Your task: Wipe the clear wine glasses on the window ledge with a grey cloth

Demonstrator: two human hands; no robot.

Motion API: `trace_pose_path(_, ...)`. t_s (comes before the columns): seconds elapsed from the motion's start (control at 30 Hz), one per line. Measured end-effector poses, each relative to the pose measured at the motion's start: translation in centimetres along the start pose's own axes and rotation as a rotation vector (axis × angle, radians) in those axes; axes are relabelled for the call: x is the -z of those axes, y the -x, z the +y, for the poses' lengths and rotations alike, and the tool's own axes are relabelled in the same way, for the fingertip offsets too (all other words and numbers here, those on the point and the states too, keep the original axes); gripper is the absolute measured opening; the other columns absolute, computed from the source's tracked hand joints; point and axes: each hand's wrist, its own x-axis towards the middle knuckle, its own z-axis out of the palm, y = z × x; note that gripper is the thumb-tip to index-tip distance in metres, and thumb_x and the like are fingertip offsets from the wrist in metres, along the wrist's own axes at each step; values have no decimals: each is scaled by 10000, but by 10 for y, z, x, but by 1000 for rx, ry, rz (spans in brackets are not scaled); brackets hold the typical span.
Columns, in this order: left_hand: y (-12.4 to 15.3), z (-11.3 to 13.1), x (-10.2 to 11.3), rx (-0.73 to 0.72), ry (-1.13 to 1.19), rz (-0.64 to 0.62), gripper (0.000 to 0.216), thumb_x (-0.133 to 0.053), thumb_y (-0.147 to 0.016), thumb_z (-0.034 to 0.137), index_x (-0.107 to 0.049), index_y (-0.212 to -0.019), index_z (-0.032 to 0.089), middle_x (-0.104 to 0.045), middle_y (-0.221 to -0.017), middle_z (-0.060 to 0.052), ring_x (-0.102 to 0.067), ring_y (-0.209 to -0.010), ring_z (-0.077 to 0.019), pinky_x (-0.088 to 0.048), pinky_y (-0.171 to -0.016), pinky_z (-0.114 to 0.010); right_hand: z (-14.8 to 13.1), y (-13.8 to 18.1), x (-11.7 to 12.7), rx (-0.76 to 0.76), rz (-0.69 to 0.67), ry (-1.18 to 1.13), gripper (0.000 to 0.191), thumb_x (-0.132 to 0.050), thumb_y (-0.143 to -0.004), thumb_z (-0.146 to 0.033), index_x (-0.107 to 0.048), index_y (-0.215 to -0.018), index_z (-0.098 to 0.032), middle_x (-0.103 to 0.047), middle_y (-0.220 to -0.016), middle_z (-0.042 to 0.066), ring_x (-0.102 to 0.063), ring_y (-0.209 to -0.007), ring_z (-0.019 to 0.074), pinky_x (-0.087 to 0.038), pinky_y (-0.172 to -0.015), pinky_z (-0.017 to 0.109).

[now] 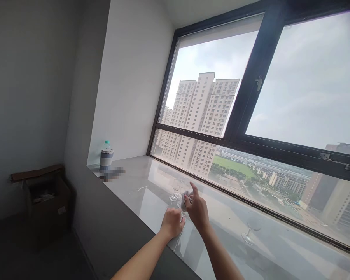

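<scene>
Going left to right, with the wine glass in hand as the reference. Way off to its left, down on the floor, there's an open cardboard box. Closer in but still well left of it, a flask with a green cap stands at the far left end of the glossy stone sill.

The left hand is clenched low around that glass, at the stem or foot by the look of it, though the fingers hide exactly where. The forearm comes up from the bottom of the shot and the hand sits just above the sill's front edge.

Just behind the held glass, a second wine glass stands upright on the sill, untouched.

Right against the held glass is a small greyish cloth, bunched up at the bowl. The right hand is pinching it, index finger sticking up, wrist bent in toward the left hand. The two hands are nearly touching.

Well to the right of the held glass, a third glass stands alone near the window.

My read on progress: one glass is mid-wipe. I honestly can't tell from this whether the other two are already polished or still waiting, since they all look equally clear against the light.
</scene>
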Motion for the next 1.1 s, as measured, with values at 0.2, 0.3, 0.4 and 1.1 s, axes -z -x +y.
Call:
trace_pose_path(0.2, 1, 0, 3, -19, 23, -17, 260, -503, -865, 305, -690, -964, 156, -693, -896, -128, -636, -905, -260, -434, -850, -376, -2, -3, 9, 19, 76, -74, 543, -421, -913, -305, -360, -1432, -155, -637, -638, -32, -596, -564, 163, -382, -584, 238)
trace_pose_path(0.3, 0, -1, 2, -23, 36, -21, 262, -508, -863, 304, -680, -1008, 169, -692, -906, -124, -635, -915, -262, -432, -851, -378, -1, -4, 18, 12, 136, -88, 541, -416, -920, -353, -381, -1423, -154, -624, -619, -33, -563, -533, 159, -362, -559, 240)
trace_pose_path(0.4, 0, -3, 0, -26, 38, -37, 272, -501, -869, 299, -668, -1047, 180, -693, -906, -121, -636, -924, -263, -426, -865, -382, 4, -5, 32, -24, 205, -108, 547, -424, -921, -402, -412, -1407, -150, -618, -611, -29, -536, -515, 158, -359, -557, 246)
trace_pose_path(1.1, -4, -8, -1, -34, -26, -75, 339, -450, -908, 330, -662, -1108, 158, -715, -903, -117, -652, -914, -259, -416, -846, -363, 142, 134, 135, -383, -25, 356, 513, -434, -865, -369, -424, -1348, -197, -649, -1071, 86, -616, -991, 240, -448, -764, 316)
